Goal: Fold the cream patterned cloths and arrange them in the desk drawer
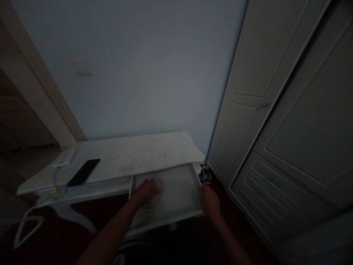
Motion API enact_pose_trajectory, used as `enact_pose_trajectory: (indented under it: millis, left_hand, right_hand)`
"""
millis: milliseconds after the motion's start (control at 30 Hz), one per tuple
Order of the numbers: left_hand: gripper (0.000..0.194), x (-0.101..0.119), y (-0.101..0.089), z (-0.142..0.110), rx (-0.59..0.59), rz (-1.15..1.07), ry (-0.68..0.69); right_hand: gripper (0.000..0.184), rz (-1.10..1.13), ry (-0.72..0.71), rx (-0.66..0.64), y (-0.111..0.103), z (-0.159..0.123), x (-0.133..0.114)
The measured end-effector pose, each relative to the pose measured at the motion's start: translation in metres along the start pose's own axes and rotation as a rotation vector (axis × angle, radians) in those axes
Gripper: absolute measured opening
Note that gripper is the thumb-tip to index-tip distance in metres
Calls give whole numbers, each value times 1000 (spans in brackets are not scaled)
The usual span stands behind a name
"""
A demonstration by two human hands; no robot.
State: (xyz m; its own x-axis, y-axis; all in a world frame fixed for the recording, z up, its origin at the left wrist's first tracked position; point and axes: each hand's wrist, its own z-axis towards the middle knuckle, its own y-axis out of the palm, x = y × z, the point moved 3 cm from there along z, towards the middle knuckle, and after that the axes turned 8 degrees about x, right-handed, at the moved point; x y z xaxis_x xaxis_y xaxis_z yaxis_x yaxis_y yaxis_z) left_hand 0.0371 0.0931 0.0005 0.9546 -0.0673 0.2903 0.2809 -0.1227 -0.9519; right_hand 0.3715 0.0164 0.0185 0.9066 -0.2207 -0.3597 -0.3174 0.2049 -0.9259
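A white drawer (179, 191) is pulled out from a low white table (132, 147). My left hand (146, 189) reaches down into the left part of the drawer. Its fingers are smeared by motion and dim light. Around them, on the drawer floor, are a brownish blur and a pale speckled patch (149, 204) that I cannot make out. My right hand (208, 198) is closed over the drawer's right side wall, near the front corner.
A dark phone (84, 172) lies on the table's left side, beside a white object (64, 157) with a cable (35, 209). Black-and-white shoes (204, 175) sit on the floor behind the drawer. White wardrobe doors (248, 110) stand to the right.
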Motion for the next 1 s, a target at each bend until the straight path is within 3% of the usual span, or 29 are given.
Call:
enact_pose_trajectory:
  millis: [100, 233, 400, 533, 667, 800, 900, 1000]
  left_hand:
    - [65, 18, 18, -29, -37, 28, 87]
    - [64, 67, 39, -42, -60, 28, 242]
    - [55, 127, 55, -22, -58, -41, 340]
    - [56, 144, 60, 1, -18, -120, 282]
    - [56, 121, 48, 22, 32, -181, 183]
    - [52, 69, 22, 35, 103, -191, 44]
    - [52, 31, 5, 31, 149, -161, -38]
    - [56, 12, -1, 16, 160, -111, -71]
  right_hand:
    - [39, 16, 7, -2, 0, 0, -1]
    - [39, 28, 3, -2, 0, 0, -2]
    - [39, -3, -17, 11, -2, 0, -1]
    - [41, -12, -52, 10, -2, 0, 2]
    - [41, -17, -48, 0, -1, 0, 4]
    - [40, -9, -38, -8, -1, 1, 4]
    - [40, 11, -32, -1, -1, 1, 4]
    - [39, 30, -32, 16, 1, 1, 4]
